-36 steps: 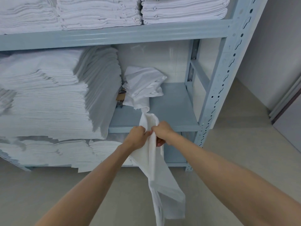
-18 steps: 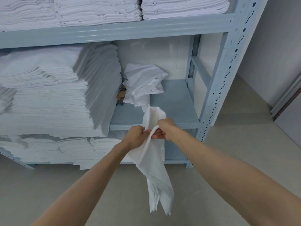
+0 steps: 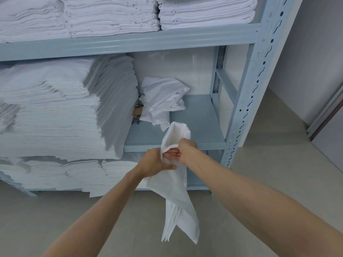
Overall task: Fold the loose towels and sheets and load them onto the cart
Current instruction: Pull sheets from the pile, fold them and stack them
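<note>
While both hands meet at centre frame, a white cloth hangs between them, its loose tail drooping toward the floor at lower centre. Left hand: fingers curled into the fabric, thumb lying across its front, gripping the bunched top. Right hand: fingers pressed together and tucked into a fold, the cloth looping up over its knuckles. Likely reason for the hold: gathering an edge or corner to begin a fold, tail left hanging so gravity straightens it.

Just above the hands, a crumpled loose pile sits on the middle shelf of the blue-grey rack, apparently awaiting folding. Folded stacks fill the left of the frame; more stacks line the top shelf. No cart visible. Judgement: early in the fold; loading not yet begun.
</note>
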`<action>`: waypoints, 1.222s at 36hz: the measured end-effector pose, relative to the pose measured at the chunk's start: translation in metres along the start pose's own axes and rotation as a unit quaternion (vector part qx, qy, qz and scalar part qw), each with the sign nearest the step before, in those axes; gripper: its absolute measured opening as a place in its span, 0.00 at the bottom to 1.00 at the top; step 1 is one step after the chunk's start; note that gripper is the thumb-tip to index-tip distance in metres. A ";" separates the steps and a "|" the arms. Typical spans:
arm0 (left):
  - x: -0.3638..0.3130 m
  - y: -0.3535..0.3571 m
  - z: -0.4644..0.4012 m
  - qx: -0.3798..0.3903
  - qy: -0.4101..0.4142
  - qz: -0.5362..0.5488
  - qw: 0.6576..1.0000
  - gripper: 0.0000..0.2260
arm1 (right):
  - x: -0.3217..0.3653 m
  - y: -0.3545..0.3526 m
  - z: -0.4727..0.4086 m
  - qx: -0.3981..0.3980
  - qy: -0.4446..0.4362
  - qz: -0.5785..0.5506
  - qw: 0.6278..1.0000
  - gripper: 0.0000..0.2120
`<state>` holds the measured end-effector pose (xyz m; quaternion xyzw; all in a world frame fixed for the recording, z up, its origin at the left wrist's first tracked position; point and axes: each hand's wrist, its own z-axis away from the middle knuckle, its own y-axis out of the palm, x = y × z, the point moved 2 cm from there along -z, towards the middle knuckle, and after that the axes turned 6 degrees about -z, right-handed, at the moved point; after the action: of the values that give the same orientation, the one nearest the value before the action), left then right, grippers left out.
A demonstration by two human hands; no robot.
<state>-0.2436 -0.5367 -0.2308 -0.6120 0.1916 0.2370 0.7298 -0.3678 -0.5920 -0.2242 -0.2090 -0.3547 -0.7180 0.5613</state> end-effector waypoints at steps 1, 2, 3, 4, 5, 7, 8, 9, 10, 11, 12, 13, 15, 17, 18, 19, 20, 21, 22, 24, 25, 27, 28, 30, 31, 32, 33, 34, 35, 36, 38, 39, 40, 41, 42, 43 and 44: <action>0.000 0.001 0.000 -0.016 0.005 -0.012 1.000 0.14 | 0.000 0.000 0.000 0.005 0.006 0.002 1.000 0.20; 0.001 0.002 -0.001 -0.030 0.007 -0.019 0.999 0.12 | -0.001 -0.001 0.000 0.006 0.010 0.011 1.000 0.20; 0.001 0.002 -0.001 -0.038 0.006 -0.032 0.999 0.09 | -0.001 -0.003 -0.001 0.005 0.009 0.033 0.999 0.19; 0.002 0.003 -0.001 -0.039 0.004 -0.056 0.998 0.07 | -0.001 -0.007 -0.002 -0.001 0.004 0.068 0.998 0.19; 0.003 0.002 -0.002 -0.036 0.006 -0.086 0.996 0.07 | 0.000 -0.012 -0.003 -0.007 -0.003 0.111 0.994 0.17; 0.006 0.002 -0.001 -0.029 0.020 -0.161 0.986 0.08 | 0.002 -0.024 -0.005 -0.015 -0.053 0.215 0.975 0.14; 0.007 0.002 -0.001 -0.031 0.027 -0.201 0.979 0.08 | 0.005 -0.031 -0.008 -0.025 -0.113 0.291 0.950 0.12; 0.010 0.001 0.000 -0.035 0.032 -0.235 0.971 0.08 | 0.009 -0.039 -0.010 -0.051 -0.191 0.382 0.903 0.13; 0.012 0.000 0.000 -0.039 0.036 -0.257 0.965 0.08 | 0.014 -0.046 -0.013 -0.088 -0.274 0.465 0.837 0.15; 0.015 0.000 0.000 -0.043 0.040 -0.271 0.961 0.08 | 0.018 -0.050 -0.013 -0.113 -0.343 0.516 0.777 0.17; 0.018 -0.001 0.001 -0.048 0.044 -0.279 0.958 0.08 | 0.022 -0.053 -0.013 -0.104 -0.401 0.535 0.736 0.18; 0.020 -0.001 0.001 -0.052 0.049 -0.285 0.956 0.08 | 0.025 -0.054 -0.012 -0.060 -0.443 0.542 0.712 0.16; 0.020 0.000 0.001 -0.051 0.064 -0.302 0.950 0.08 | 0.025 -0.054 -0.016 0.073 -0.449 0.572 0.682 0.13; 0.017 0.001 0.001 -0.053 0.082 -0.323 0.941 0.08 | 0.018 -0.053 -0.017 0.172 -0.383 0.657 0.626 0.17; 0.017 0.001 0.002 -0.056 0.090 -0.333 0.937 0.08 | 0.013 -0.053 -0.018 0.200 -0.353 0.701 0.587 0.21; 0.016 0.000 0.002 -0.056 0.097 -0.341 0.933 0.08 | 0.008 -0.053 -0.020 0.213 -0.334 0.742 0.541 0.24; 0.016 -0.001 0.003 -0.054 0.101 -0.346 0.931 0.07 | 0.004 -0.054 -0.022 0.212 -0.324 0.780 0.492 0.26; 0.017 -0.002 0.004 -0.052 0.104 -0.348 0.930 0.07 | 0.002 -0.056 -0.024 0.200 -0.316 0.813 0.446 0.28; 0.019 -0.003 0.005 -0.049 0.106 -0.347 0.931 0.07 | 0.005 -0.061 -0.026 0.182 -0.313 0.837 0.411 0.27; 0.027 -0.008 0.009 -0.049 0.108 -0.341 0.933 0.07 | 0.019 -0.074 -0.030 0.143 -0.316 0.853 0.391 0.21; 0.032 -0.010 0.011 -0.056 0.105 -0.335 0.935 0.08 | 0.027 -0.082 -0.031 0.121 -0.319 0.851 0.399 0.18; 0.040 -0.018 0.013 -0.076 0.092 -0.331 0.936 0.10 | 0.039 -0.089 -0.033 0.082 -0.337 0.835 0.427 0.15; 0.042 -0.022 0.012 -0.079 0.084 -0.335 0.935 0.11 | 0.040 -0.087 -0.033 0.064 -0.352 0.826 0.435 0.15; 0.042 -0.028 0.010 -0.082 0.079 -0.340 0.933 0.10 | 0.038 -0.079 -0.031 0.021 -0.376 0.821 0.429 0.19; 0.043 -0.030 0.009 -0.086 0.081 -0.340 0.933 0.10 | 0.036 -0.076 -0.032 0.002 -0.389 0.818 0.424 0.21; 0.044 -0.033 0.010 -0.092 0.083 -0.339 0.933 0.09 | 0.035 -0.073 -0.032 -0.009 -0.404 0.812 0.421 0.23; 0.045 -0.035 0.011 -0.098 0.084 -0.339 0.932 0.09 | 0.036 -0.071 -0.031 -0.014 -0.412 0.807 0.422 0.23; 0.046 -0.037 0.012 -0.103 0.084 -0.339 0.931 0.09 | 0.038 -0.071 -0.030 -0.016 -0.409 0.806 0.427 0.22; 0.047 -0.037 0.014 -0.104 0.083 -0.341 0.931 0.09 | 0.040 -0.071 -0.029 -0.016 -0.395 0.811 0.432 0.21; 0.046 -0.037 0.015 -0.101 0.083 -0.343 0.930 0.10 | 0.040 -0.070 -0.027 -0.015 -0.376 0.817 0.437 0.19; 0.043 -0.035 0.016 -0.099 0.092 -0.344 0.929 0.11 | 0.043 -0.064 -0.017 -0.018 -0.336 0.833 0.439 0.18; 0.041 -0.035 0.016 -0.103 0.099 -0.341 0.929 0.12 | 0.045 -0.059 -0.010 -0.020 -0.323 0.841 0.433 0.19; 0.041 -0.035 0.015 -0.107 0.107 -0.335 0.930 0.13 | 0.048 -0.052 -0.001 -0.021 -0.321 0.848 0.421 0.21; 0.040 -0.036 0.014 -0.110 0.116 -0.330 0.930 0.14 | 0.050 -0.043 0.007 -0.020 -0.334 0.850 0.407 0.22; 0.040 -0.036 0.012 -0.111 0.124 -0.329 0.930 0.13 | 0.050 -0.033 0.014 -0.011 -0.358 0.845 0.397 0.24; 0.038 -0.036 0.011 -0.110 0.129 -0.329 0.929 0.12 | 0.046 -0.022 0.019 0.009 -0.379 0.837 0.395 0.28; 0.034 -0.037 0.010 -0.110 0.135 -0.331 0.927 0.11 | 0.040 -0.011 0.025 0.038 -0.390 0.829 0.399 0.35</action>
<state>-0.1942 -0.5279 -0.2183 -0.7431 0.0481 -0.0836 0.6623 -0.3920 -0.5985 -0.1822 -0.6364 -0.2145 0.2733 0.6887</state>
